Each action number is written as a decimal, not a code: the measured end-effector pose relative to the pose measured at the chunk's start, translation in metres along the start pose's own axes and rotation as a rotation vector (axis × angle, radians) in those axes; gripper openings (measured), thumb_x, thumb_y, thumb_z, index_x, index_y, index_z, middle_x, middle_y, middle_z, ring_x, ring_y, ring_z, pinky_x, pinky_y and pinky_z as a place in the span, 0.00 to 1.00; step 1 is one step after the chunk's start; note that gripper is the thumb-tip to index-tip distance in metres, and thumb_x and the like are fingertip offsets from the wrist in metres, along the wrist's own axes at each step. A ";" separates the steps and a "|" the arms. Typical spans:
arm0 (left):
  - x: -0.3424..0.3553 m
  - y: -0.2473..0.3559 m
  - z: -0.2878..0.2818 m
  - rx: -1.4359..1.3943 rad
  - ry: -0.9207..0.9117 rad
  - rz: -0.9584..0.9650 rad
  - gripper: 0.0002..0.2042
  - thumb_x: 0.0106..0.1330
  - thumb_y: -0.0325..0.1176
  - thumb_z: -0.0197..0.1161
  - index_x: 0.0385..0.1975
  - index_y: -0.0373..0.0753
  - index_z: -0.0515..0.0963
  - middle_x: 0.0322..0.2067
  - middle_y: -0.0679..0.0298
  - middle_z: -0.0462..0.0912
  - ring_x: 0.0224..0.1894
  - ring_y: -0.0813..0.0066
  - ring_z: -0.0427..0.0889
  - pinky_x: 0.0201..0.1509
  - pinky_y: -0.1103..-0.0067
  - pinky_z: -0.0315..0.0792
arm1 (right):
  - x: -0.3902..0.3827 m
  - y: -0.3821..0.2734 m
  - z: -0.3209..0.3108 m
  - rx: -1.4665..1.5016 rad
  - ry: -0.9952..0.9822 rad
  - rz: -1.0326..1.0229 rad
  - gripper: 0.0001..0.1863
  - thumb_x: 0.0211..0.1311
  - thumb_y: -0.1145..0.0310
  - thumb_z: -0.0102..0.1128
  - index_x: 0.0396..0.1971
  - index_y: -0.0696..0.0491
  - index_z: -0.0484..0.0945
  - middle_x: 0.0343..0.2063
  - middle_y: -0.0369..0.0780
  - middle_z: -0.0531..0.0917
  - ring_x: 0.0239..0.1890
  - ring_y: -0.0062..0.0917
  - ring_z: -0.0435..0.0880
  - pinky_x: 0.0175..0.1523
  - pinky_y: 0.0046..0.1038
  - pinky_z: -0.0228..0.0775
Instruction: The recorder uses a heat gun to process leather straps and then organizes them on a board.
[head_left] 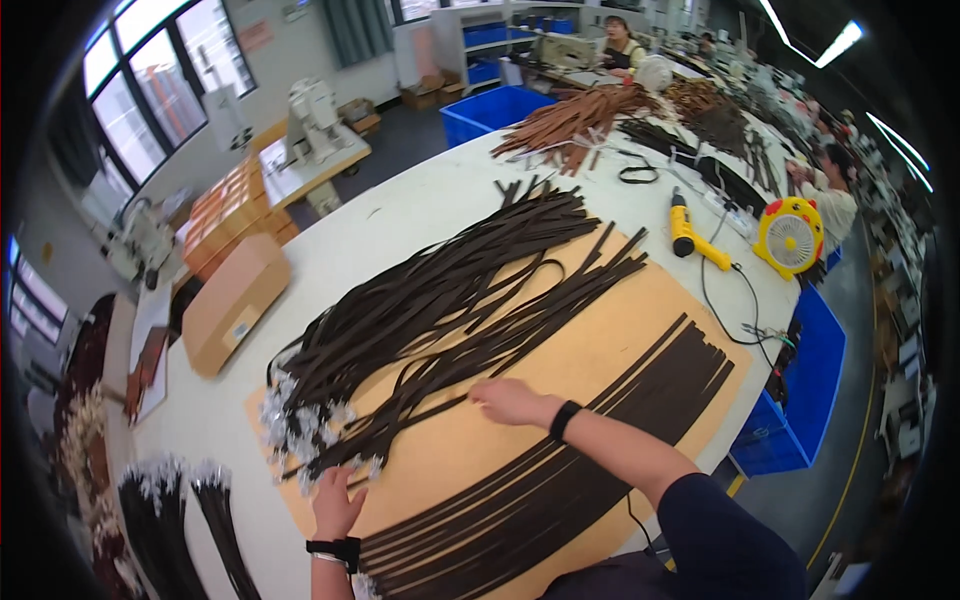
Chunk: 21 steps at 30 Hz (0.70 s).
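A long, loose pile of dark brown belts lies across a tan sheet, their buckle ends wrapped in clear plastic at the left. My right hand pinches a single belt along its length, at the near side of the pile. Close to the wrapped ends, my left hand has its fingers curled at that belt's buckle end; its fingertips partly hide the grip. Nearer to me, a row of straightened belts lies flat, side by side, under my right forearm.
Two bundles of wrapped belts sit at the left table edge, near a cardboard box. A yellow heat gun and a yellow fan with cables stand right. Brown straps lie far back. Blue bins flank the table; co-workers sit beyond.
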<state>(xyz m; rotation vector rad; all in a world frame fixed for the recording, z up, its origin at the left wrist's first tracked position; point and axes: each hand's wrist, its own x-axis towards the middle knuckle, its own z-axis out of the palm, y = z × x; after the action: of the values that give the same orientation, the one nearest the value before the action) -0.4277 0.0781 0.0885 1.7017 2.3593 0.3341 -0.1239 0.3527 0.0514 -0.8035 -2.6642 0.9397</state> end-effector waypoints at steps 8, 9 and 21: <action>0.080 0.004 0.074 0.060 -0.003 0.058 0.24 0.43 0.37 0.77 0.41 0.42 0.75 0.40 0.57 0.74 0.46 0.53 0.74 0.47 0.62 0.69 | 0.088 -0.021 0.073 -0.068 -0.143 -0.117 0.16 0.52 0.78 0.58 0.44 0.56 0.75 0.42 0.43 0.75 0.43 0.43 0.79 0.45 0.43 0.75; 0.082 0.009 0.065 0.092 0.020 0.094 0.23 0.42 0.36 0.76 0.38 0.42 0.74 0.37 0.59 0.74 0.45 0.55 0.73 0.47 0.63 0.68 | 0.092 -0.023 0.074 -0.083 -0.157 -0.095 0.17 0.52 0.78 0.59 0.45 0.56 0.75 0.43 0.43 0.74 0.45 0.41 0.78 0.46 0.42 0.75; 0.087 0.029 0.010 0.099 0.211 0.238 0.09 0.56 0.31 0.69 0.34 0.40 0.78 0.39 0.55 0.82 0.38 0.50 0.81 0.39 0.63 0.74 | 0.103 -0.049 0.092 -0.051 0.081 -0.273 0.13 0.53 0.71 0.64 0.40 0.53 0.75 0.39 0.41 0.72 0.46 0.35 0.72 0.47 0.36 0.68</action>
<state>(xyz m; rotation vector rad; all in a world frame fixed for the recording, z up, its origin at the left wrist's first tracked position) -0.4251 0.1700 0.0845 2.0958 2.3512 0.4635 -0.2638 0.3305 0.0118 -0.4589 -2.6478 0.7579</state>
